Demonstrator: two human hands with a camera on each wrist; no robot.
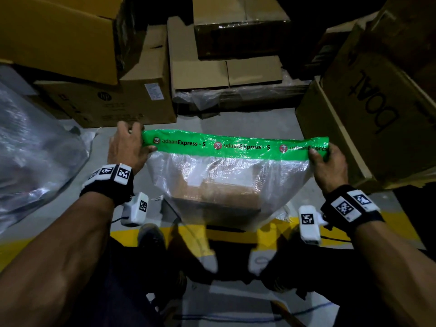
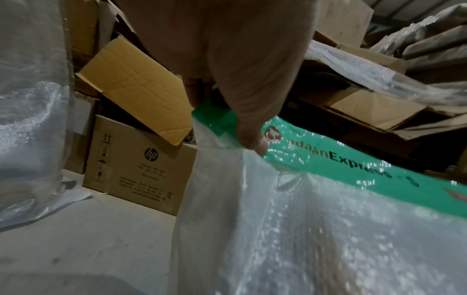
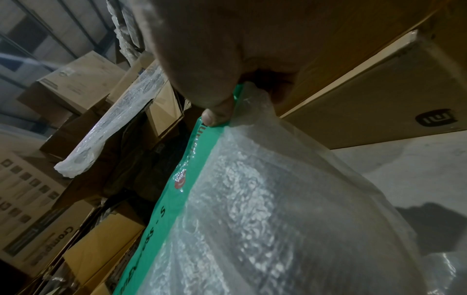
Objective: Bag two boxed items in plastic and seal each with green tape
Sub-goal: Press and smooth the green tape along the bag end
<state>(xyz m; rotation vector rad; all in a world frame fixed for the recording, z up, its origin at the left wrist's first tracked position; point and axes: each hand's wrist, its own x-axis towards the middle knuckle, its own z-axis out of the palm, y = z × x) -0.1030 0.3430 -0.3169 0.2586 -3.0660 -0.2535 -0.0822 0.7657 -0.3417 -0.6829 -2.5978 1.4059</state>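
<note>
Plastic bag point(image 1: 226, 182) on the floor held a brown box point(image 1: 217, 197); left hand point(image 1: 127, 147) and right hand point(image 1: 328, 164) pinched opposite ends of its green tape point(image 1: 236, 146) seal.

A: What colour is the wide printed tape strip point(image 1: 236, 145) at twelve o'clock on the clear bubble-textured plastic bag point(image 1: 226, 180)?

B: Bright green, with repeating black lettering and round red logos bearing a white mark.

A: And inside the bag?

B: A brown cardboard box point(image 1: 219, 197), hazy through the whitish, shiny bubbles.

A: The floor?

B: Grey concrete floor point(image 1: 236, 123), with a yellow painted stripe point(image 1: 188, 234) at six o'clock.

A: The wrist bands?

B: Black wrist straps point(image 1: 108, 185) carrying white tags with black square codes.
</note>
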